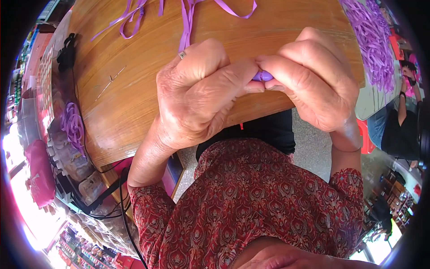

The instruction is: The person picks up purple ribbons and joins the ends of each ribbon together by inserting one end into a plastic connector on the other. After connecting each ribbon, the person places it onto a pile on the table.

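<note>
Close together over the near part of the wooden table (268, 101), my two hands pinch one small, rounded purple plastic clasp (266, 76), with a thin seam across it. My left hand (197, 92) grips its left end between thumb and fingers; a ring shows on one finger. On the clasp's right end my right hand (316, 80) is closed the same way, fingers curled. Much of the clasp is hidden by the fingertips. A purple ribbon (187, 33) runs from behind my left hand toward the far edge, where more purple ribbon loops (233, 11) lie.
A big heap of purple ribbons (369, 45) lies at the far right. On the table's left are a thin metal tool (110, 83) and a black cable (67, 51). A purple ribbon bundle (72, 123) and a pink pouch (40, 172) sit beyond. Another person (401, 123) sits at right.
</note>
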